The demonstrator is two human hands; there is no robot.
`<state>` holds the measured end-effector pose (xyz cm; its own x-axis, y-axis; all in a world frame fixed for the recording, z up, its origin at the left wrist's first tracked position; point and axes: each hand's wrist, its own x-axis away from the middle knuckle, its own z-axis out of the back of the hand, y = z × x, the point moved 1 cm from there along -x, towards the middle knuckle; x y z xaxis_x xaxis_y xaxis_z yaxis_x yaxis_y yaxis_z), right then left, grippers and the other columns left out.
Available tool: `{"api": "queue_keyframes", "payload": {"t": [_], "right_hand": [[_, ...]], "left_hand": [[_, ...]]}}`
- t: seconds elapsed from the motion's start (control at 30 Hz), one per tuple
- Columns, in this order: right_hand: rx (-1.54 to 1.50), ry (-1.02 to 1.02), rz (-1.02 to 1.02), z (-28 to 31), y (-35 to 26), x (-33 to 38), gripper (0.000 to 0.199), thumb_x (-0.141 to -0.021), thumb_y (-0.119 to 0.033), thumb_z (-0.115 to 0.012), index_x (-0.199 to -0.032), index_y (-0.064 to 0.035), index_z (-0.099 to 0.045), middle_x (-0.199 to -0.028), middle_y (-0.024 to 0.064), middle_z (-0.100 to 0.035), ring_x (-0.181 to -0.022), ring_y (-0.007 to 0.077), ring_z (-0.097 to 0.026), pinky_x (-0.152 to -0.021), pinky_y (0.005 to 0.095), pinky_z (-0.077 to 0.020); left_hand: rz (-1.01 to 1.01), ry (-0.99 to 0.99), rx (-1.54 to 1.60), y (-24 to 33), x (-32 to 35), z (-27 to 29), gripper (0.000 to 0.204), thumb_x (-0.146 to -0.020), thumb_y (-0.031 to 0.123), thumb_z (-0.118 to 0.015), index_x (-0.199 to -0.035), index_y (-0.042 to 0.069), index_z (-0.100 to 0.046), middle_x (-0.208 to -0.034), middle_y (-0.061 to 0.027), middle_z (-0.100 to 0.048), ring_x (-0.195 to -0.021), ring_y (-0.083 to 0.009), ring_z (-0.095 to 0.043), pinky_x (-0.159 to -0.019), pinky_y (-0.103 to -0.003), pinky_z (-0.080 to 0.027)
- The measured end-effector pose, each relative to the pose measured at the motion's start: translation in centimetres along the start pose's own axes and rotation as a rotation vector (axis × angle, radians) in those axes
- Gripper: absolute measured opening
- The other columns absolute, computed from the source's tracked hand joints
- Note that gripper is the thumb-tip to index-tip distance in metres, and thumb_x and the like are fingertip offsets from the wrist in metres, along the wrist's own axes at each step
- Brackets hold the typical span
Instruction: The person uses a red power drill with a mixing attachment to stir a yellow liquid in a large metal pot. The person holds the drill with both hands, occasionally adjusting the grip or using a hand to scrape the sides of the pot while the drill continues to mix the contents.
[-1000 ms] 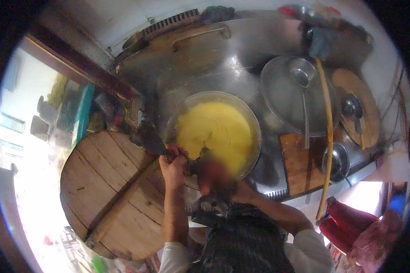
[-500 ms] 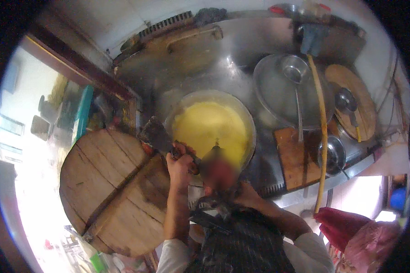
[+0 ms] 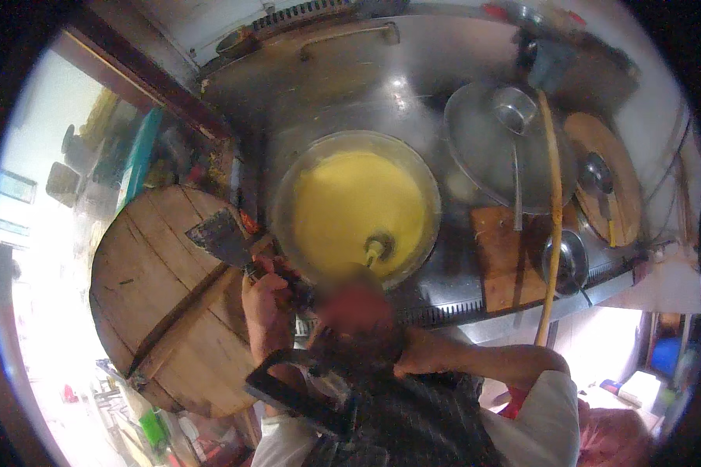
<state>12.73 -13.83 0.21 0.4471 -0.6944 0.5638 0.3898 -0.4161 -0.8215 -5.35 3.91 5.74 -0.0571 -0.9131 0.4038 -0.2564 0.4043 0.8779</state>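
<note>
The left hand is clenched around the dark handle of a flat, worn scraper, whose blade lies tilted just beside the left rim of the big pan. The right hand is hidden behind a blurred patch just below the pan, so I cannot tell its grip; only its forearm shows. The pan holds smooth yellow batter, with a yellow-coated stick handle standing in it near the lower rim. Left of the pan lies a round wooden lid of planks (with a cross batten). Right of the pan sit a round metal lid with a ladle on it, a wooden board, a yellow hose and a smaller wooden lid. The pan is sunk into a steel desk, greasy and dull; daylight floods in far to the left.
</note>
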Motion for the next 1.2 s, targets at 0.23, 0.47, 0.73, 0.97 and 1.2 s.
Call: {"api": "queue_keyframes", "payload": {"t": [0.23,0.47,0.73,0.97,1.2], "right_hand": [[-0.073,-0.126,0.113,0.2,0.0,-4.1,0.041,-0.058,-0.015,-0.065,-0.096,-0.0023,-0.059,-0.075,0.0062,-0.062,-0.07,0.0171,-0.057,-0.064,0.033,-0.0463],[-0.349,0.139,0.348,1.7,3.5,-6.4,0.039,-0.067,-0.023,-0.069,-0.101,-0.004,-0.059,-0.081,0.0073,-0.063,-0.073,0.0183,-0.058,-0.064,0.0342,-0.0472],[0.025,0.244,0.18,3.6,7.6,-6.7,0.042,-0.075,-0.032,-0.066,-0.106,-0.0042,-0.059,-0.1,0.0149,-0.062,-0.096,0.0228,-0.059,-0.081,0.0372,-0.0458],[-0.04,0.524,0.429,0.4,11.0,-4.5,0.045,-0.074,-0.024,-0.068,-0.111,-0.0036,-0.053,-0.103,0.0125,-0.06,-0.102,0.0212,-0.055,-0.089,0.0347,-0.0422],[-0.134,0.012,0.113,-0.5,8.9,-2.5,0.06,-0.065,-0.017,-0.073,-0.117,-0.0008,-0.048,-0.11,0.0107,-0.057,-0.103,0.0236,-0.053,-0.093,0.0368,-0.0394]], "left_hand": [[-0.251,0.082,-0.035,1.9,1.9,1.4,0.022,-0.063,-0.002,-0.044,-0.082,0.009,-0.043,-0.075,-0.0085,-0.051,-0.067,-0.0205,-0.053,-0.055,-0.029,-0.042],[-0.25,0.047,0.007,-0.8,-0.3,0.6,0.025,-0.064,-0.009,-0.049,-0.081,0.009,-0.045,-0.074,-0.0031,-0.052,-0.058,-0.0143,-0.049,-0.048,-0.024,-0.038],[-0.258,0.069,-0.007,-6.2,-0.7,-1.5,0.028,-0.063,-0.012,-0.049,-0.083,0.007,-0.047,-0.077,-0.0028,-0.052,-0.069,-0.012,-0.051,-0.054,-0.024,-0.041],[-0.094,-0.012,0.029,-4.7,2.1,-1.9,0.028,-0.059,-0.011,-0.048,-0.08,0.007,-0.045,-0.077,-0.0051,-0.053,-0.069,-0.0162,-0.052,-0.055,-0.027,-0.042],[-0.146,0.119,0.048,-0.9,3.0,0.1,0.022,-0.059,-0.004,-0.045,-0.078,0.008,-0.044,-0.076,-0.0076,-0.052,-0.069,-0.0183,-0.052,-0.05,-0.026,-0.038]]}}
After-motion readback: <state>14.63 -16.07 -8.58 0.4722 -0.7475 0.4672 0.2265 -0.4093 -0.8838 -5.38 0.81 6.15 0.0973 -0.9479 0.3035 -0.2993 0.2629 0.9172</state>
